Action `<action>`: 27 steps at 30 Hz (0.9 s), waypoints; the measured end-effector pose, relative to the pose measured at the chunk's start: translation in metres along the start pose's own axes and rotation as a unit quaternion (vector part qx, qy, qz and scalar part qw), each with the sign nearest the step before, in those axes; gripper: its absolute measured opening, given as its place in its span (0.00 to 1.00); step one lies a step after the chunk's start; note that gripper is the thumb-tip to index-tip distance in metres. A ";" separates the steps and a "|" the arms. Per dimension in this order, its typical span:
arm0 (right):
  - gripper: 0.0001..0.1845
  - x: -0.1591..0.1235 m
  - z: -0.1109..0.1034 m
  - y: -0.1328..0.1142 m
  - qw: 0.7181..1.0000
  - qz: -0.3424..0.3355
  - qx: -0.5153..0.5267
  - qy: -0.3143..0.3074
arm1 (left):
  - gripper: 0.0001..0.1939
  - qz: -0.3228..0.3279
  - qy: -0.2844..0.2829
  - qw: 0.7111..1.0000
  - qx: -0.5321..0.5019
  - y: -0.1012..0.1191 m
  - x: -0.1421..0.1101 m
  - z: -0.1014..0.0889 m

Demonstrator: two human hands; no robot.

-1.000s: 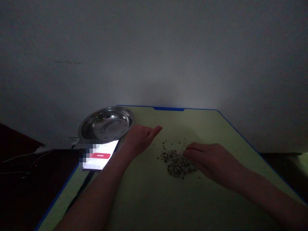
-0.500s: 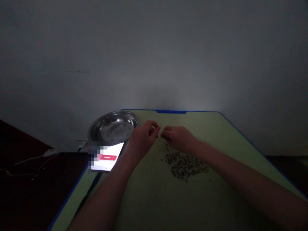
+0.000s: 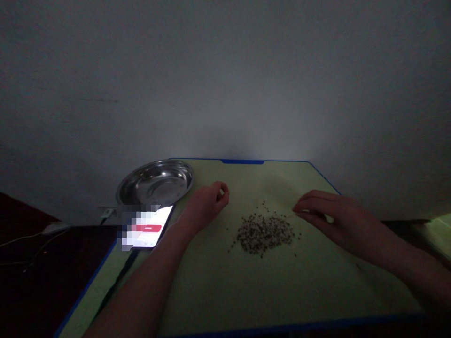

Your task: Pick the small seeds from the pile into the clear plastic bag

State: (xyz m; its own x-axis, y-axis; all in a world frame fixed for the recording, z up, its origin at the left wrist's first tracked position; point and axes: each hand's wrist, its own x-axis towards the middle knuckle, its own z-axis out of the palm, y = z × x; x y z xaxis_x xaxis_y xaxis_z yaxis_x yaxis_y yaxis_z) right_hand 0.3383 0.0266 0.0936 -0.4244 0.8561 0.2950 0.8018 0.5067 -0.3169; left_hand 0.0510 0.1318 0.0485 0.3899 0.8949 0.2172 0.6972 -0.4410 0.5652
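Note:
On the table sits a pile of small dark and pale grains or beads [image 3: 264,234], too small to tell which, with several strays around it. My left hand [image 3: 213,197] is left of the pile, thumb and index finger pinched into a ring; whatever lies between the tips is too small to make out. To the right of the pile, my right hand [image 3: 326,211] hovers with its fingertips pressed together. A faint thin line seems to run from those tips toward the pile, but it is too blurred to name.
A shiny metal basin [image 3: 157,183] stands at the table's back left. Before it lies a phone [image 3: 148,230] with a lit screen, and a dark strap or cable runs below. The green table [image 3: 218,286] has a blue edge and meets a grey wall [image 3: 225,84].
My right hand has moved away from my left hand, to the right past the pile, uncovering it. My left hand stays pinched in nearly the same place. The view has shifted slightly.

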 end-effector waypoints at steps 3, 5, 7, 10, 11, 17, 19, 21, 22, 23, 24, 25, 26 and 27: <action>0.11 -0.031 -0.009 0.017 0.996 0.069 0.040 -0.029 | 0.12 0.007 -0.029 0.999 0.011 -0.004 0.003 0.004; 0.11 -0.048 -0.006 0.026 0.991 0.110 0.061 -0.056 | 0.13 0.002 -0.047 0.998 0.035 -0.006 0.004 0.006; 0.10 -0.056 0.000 0.030 0.985 0.128 0.081 -0.083 | 0.15 -0.005 -0.064 0.996 0.055 -0.008 0.004 0.008; 0.09 -0.050 0.011 0.028 0.982 0.113 0.097 -0.114 | 0.12 -0.012 -0.062 0.998 0.032 -0.011 0.003 0.011; 0.08 -0.045 0.015 0.026 0.982 0.102 0.098 -0.121 | 0.10 -0.013 -0.051 0.998 0.018 -0.012 0.003 0.012; 0.04 0.006 0.034 0.011 0.990 0.039 0.069 -0.113 | 0.08 -0.026 -0.039 0.998 0.031 -0.018 0.004 0.008; 0.04 0.024 0.039 0.010 0.993 0.021 0.052 -0.102 | 0.08 -0.021 -0.050 0.998 0.039 -0.017 0.004 0.006; 0.03 0.038 0.041 0.011 0.995 0.015 0.037 -0.093 | 0.09 -0.015 -0.056 0.997 0.044 -0.016 0.004 0.005; 0.03 0.043 0.041 0.012 0.995 0.016 0.031 -0.088 | 0.09 -0.013 -0.058 0.997 0.045 -0.016 0.004 0.004; 0.03 0.047 0.039 0.012 0.996 0.018 0.026 -0.082 | 0.09 -0.010 -0.057 0.997 0.045 -0.015 0.004 0.004; 0.03 0.048 0.036 0.012 0.997 0.020 0.021 -0.075 | 0.08 -0.006 -0.055 0.998 0.044 -0.014 0.003 0.004; 0.03 0.048 0.033 0.011 0.997 0.025 0.015 -0.068 | 0.08 -0.002 -0.052 0.998 0.043 -0.014 0.003 0.004; 0.04 0.045 0.029 0.008 0.998 0.031 0.009 -0.062 | 0.08 0.003 -0.050 0.998 0.043 -0.013 0.003 0.004; 0.05 0.042 0.025 0.005 0.998 0.036 0.005 -0.060 | 0.08 0.007 -0.047 0.998 0.044 -0.012 0.003 0.004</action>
State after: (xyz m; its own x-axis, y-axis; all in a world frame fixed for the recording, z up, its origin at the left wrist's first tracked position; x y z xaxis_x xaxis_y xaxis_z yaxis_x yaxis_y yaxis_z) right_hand 0.3135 0.0672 0.0814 -0.4130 0.8963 0.1615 0.8283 0.4434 -0.3425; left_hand 0.0463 0.1395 0.0397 0.4521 0.8799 0.1464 0.7393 -0.4615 0.4904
